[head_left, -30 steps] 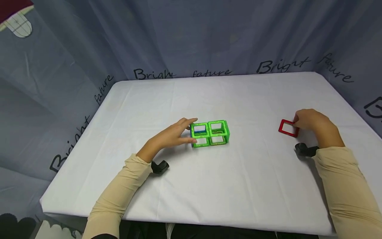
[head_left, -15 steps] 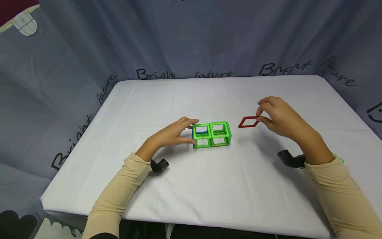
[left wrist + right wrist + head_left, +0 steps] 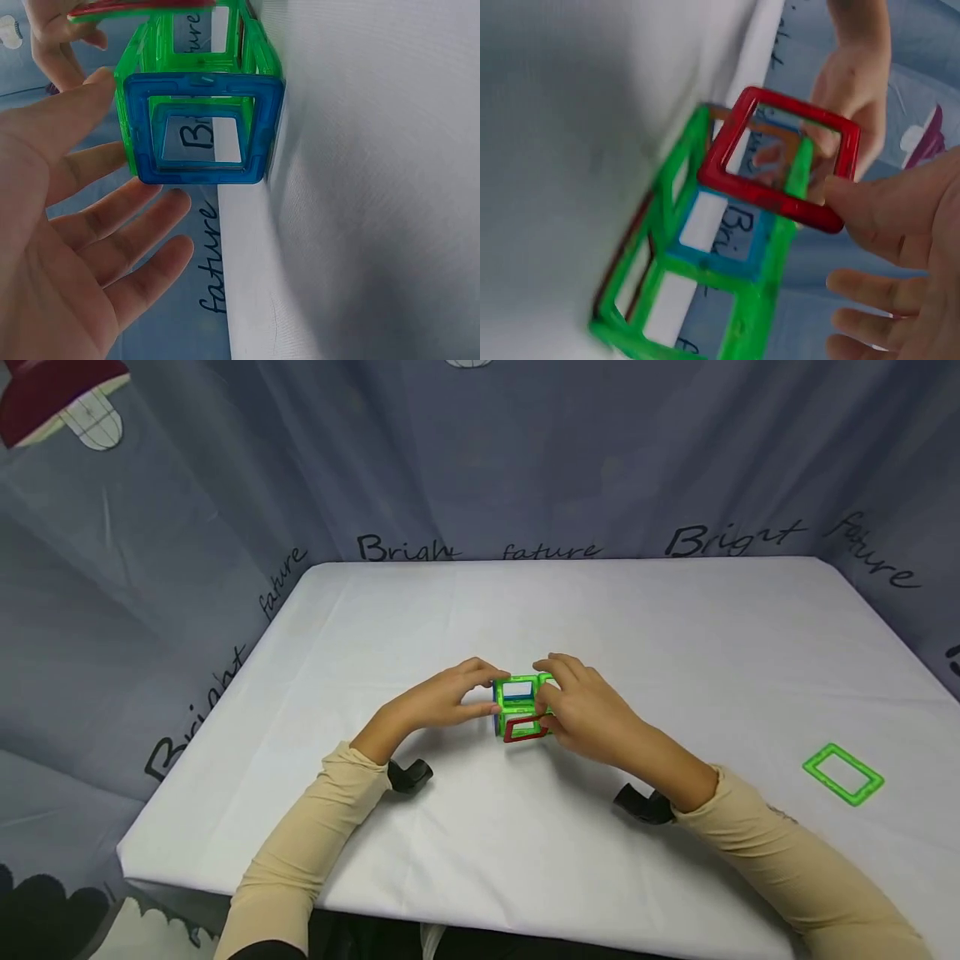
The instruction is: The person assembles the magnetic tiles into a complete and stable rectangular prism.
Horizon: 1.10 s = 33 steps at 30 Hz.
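A hollow box of magnetic tiles [image 3: 517, 677] stands on the white table, mostly green with a blue tile [image 3: 202, 175] on its left end. My left hand [image 3: 442, 700] holds that end between thumb and index finger, other fingers loosely spread. A red magnetic tile [image 3: 525, 737] is pinched by my right hand [image 3: 596, 714] at the box's near side. In the right wrist view, the red tile [image 3: 731, 139] is tilted in front of the box; whether they touch cannot be told. My right hand hides the box's right part in the head view.
A loose green tile [image 3: 831, 783] lies flat at the right of the white table [image 3: 675, 635]. Black wrist mounts [image 3: 409, 776] hang under both sleeves. A grey-blue printed curtain [image 3: 480, 460] stands behind the table.
My right hand has picked up the red tile from the table's right side and carried it left to the box. My left hand has stayed at the box's left end.
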### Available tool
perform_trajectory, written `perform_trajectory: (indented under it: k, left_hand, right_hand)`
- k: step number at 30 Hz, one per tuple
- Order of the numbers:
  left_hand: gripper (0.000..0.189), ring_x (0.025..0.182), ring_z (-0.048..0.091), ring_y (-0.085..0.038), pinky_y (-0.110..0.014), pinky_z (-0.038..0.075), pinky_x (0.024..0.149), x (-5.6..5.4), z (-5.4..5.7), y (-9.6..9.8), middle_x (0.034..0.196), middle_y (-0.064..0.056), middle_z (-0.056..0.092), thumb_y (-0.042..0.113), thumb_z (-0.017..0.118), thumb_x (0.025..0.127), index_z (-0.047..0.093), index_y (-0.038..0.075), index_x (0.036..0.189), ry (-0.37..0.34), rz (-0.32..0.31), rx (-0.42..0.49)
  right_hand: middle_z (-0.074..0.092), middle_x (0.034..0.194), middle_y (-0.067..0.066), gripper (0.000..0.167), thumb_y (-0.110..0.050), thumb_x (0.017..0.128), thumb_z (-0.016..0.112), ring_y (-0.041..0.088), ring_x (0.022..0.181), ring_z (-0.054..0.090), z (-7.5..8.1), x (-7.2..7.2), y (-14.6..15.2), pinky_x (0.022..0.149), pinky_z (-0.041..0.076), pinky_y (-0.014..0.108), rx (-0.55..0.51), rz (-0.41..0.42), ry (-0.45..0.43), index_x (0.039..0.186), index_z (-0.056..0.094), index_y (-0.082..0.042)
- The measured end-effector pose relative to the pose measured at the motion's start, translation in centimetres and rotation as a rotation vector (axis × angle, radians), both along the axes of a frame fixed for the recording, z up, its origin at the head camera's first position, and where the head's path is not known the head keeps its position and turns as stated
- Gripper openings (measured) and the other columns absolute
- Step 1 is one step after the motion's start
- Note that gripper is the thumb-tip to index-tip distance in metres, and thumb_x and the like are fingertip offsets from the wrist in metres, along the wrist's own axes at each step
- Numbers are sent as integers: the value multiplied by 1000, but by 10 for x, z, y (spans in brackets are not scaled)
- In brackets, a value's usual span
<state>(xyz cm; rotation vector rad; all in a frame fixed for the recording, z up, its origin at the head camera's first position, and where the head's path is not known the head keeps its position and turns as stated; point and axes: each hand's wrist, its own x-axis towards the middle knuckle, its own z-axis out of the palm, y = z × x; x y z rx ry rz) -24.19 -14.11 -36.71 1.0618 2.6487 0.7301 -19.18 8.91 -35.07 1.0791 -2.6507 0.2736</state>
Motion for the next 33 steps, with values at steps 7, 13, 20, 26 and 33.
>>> perform_trajectory:
  k: [7, 13, 20, 26, 33]
  left_hand:
    - [47, 116, 49, -17, -35, 40, 98, -2, 3, 1, 128, -5, 48, 31, 54, 91, 46, 12, 133, 18, -1, -8]
    - [47, 115, 50, -19, -35, 40, 98, -2, 6, 2, 128, -6, 48, 31, 54, 91, 46, 10, 133, -1, -4, -3]
    - [47, 114, 51, -18, -36, 41, 97, -2, 5, 2, 127, -6, 48, 30, 54, 91, 45, 11, 133, -8, -4, -3]
    - [48, 112, 52, -18, -36, 42, 96, -1, 3, 2, 128, -6, 47, 31, 55, 91, 44, 11, 134, -12, -4, -1]
    - [49, 112, 52, -19, -36, 42, 96, 1, 1, 1, 128, -7, 47, 30, 55, 91, 44, 11, 135, -17, 0, 5]
  right_hand:
    - [51, 122, 20, 12, -8, 75, 71, 40, 122, 41, -13, 2, -8, 93, 42, 50, 48, -30, 93, 77, 60, -6]
    - [54, 120, 19, 11, -9, 78, 70, 38, 120, 44, -16, 1, -8, 94, 42, 48, 14, -38, 128, 76, 59, -5]
    - [57, 114, 16, 20, -16, 75, 75, 35, 115, 49, -19, -3, -7, 91, 43, 46, -30, -13, 137, 72, 57, -7]
    - [57, 110, 13, 23, -15, 73, 76, 32, 107, 52, -19, -4, -6, 86, 45, 43, -62, 11, 143, 70, 55, -8]
    - [58, 113, 12, 18, -17, 73, 77, 30, 108, 52, -11, -3, 3, 80, 46, 41, -58, -11, 58, 74, 60, -9]
